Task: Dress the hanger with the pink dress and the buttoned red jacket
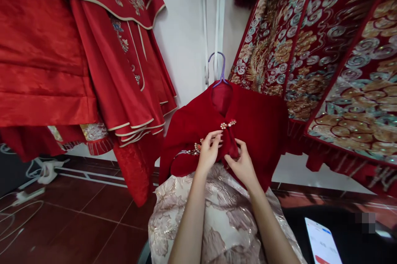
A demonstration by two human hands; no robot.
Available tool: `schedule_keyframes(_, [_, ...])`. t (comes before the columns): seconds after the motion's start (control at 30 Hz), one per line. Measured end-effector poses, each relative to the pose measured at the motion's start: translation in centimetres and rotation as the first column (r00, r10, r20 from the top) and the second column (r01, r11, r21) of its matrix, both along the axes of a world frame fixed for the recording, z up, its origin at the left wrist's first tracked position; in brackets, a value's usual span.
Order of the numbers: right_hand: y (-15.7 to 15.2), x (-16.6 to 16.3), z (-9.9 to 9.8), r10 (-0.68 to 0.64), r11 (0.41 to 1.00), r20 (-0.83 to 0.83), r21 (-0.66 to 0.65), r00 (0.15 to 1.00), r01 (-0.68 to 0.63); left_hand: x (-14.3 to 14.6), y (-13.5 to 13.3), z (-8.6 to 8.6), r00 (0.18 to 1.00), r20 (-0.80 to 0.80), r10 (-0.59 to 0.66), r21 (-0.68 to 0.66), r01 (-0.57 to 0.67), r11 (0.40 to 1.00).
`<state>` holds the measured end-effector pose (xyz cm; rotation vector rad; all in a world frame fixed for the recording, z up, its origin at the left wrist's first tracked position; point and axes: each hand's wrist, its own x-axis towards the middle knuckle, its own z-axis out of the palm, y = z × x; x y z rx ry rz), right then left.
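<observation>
A dark red velvet jacket [192, 115] hangs on a purple hanger [223, 65], its collar closed by a beaded flower fastener [228, 124]. Below that fastener the front gapes a little. At the left edge of the gap my left hand [210, 148] has its fingers curled on the velvet, beside a beaded ornament [197, 147] with a trailing string. My right hand [243, 162] grips the other front edge between thumb and fingers, where a fold of red lining shows. Under the jacket is a pale skirt with a metallic leaf pattern [214, 222].
Red garments with cream trim [114, 57] hang at left, heavily embroidered ones [310, 53] at right. A lit phone [322, 241] lies on a black surface at lower right. White cables [18, 214] and a white rack bar [93, 178] are at floor level on the left.
</observation>
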<state>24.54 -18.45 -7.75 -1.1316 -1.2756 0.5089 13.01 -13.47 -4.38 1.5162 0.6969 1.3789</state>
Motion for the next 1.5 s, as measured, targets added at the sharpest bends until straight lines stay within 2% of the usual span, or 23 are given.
schedule_keyframes(0.07, [-0.9,0.3,1.2,-0.004,0.999,-0.047,0.04,0.999,0.006,-0.4,-0.3,0.3,0.999,-0.05,-0.002,0.036,0.004,0.999])
schedule_keyframes(0.13, [-2.4,0.5,2.9,-0.04,0.994,-0.123,0.095,0.992,0.052,-0.4,-0.5,0.2,0.992,-0.126,0.021,0.13,-0.004,0.991])
schedule_keyframes(0.23, [-5.2,0.5,5.2,-0.079,0.982,-0.18,0.158,0.981,0.108,0.2,-0.8,-0.6,0.961,-0.247,0.125,0.273,-0.055,0.961])
schedule_keyframes(0.33, [-6.9,-0.2,6.2,0.005,0.981,-0.11,0.194,0.994,0.017,1.0,-1.3,-1.3,0.906,-0.344,0.249,0.353,-0.12,0.928])
schedule_keyframes(0.43, [-6.6,-1.3,5.7,0.11,0.977,-0.02,0.185,0.994,-0.104,0.9,-1.8,-1.1,0.886,-0.415,0.205,0.368,-0.042,0.929])
schedule_keyframes(0.5, [-5.8,-2.0,5.1,0.156,0.974,0.017,0.166,0.988,-0.157,0.0,-2.0,-0.3,0.897,-0.429,0.105,0.339,0.052,0.939])
schedule_keyframes(0.57, [-5.0,-2.4,4.4,0.19,0.97,0.031,0.15,0.981,-0.192,-1.5,-2.0,0.8,0.915,-0.4,0.052,0.293,0.073,0.953])
schedule_keyframes(0.6, [-4.6,-2.6,4.1,0.2,0.969,0.033,0.143,0.979,-0.203,-2.3,-2.0,1.4,0.926,-0.371,0.07,0.269,0.035,0.962])
schedule_keyframes(0.67, [-4.0,-2.8,3.6,0.207,0.969,0.036,0.128,0.978,-0.21,-3.8,-1.8,2.2,0.92,-0.334,0.205,0.216,-0.136,0.967])
schedule_keyframes(0.77, [-3.5,-3.1,3.1,0.196,0.973,0.04,0.113,0.98,-0.2,-5.5,-1.5,2.4,0.793,-0.415,0.445,0.177,-0.41,0.895])
schedule_keyframes(0.8, [-3.3,-3.1,2.9,0.195,0.974,0.039,0.11,0.98,-0.198,-5.9,-1.4,2.2,0.752,-0.457,0.475,0.174,-0.449,0.877])
schedule_keyframes(0.87, [-2.9,-3.3,2.6,0.207,0.973,0.04,0.097,0.977,-0.21,-6.3,-1.0,1.5,0.72,-0.512,0.468,0.155,-0.459,0.875])
schedule_keyframes(1.03, [-1.7,-3.1,1.3,0.218,0.974,0.053,0.05,0.974,-0.221,-6.3,-0.2,0.2,0.743,-0.537,0.399,0.083,-0.425,0.902])
schedule_keyframes(1.17, [-0.9,-2.8,0.5,0.241,0.97,0.066,0.017,0.968,-0.243,-6.2,-0.1,0.2,0.796,-0.491,0.354,0.07,-0.369,0.927])
schedule_keyframes(1.3, [-0.6,-2.9,0.0,0.234,0.972,0.089,0.018,0.968,-0.236,-6.1,-0.1,0.2,0.804,-0.473,0.361,0.089,-0.364,0.927])
schedule_keyframes(1.5, [-0.7,-3.3,0.0,0.203,0.978,0.125,0.02,0.971,-0.207,-5.8,0.0,0.0,0.913,-0.301,0.277,0.027,-0.282,0.959])
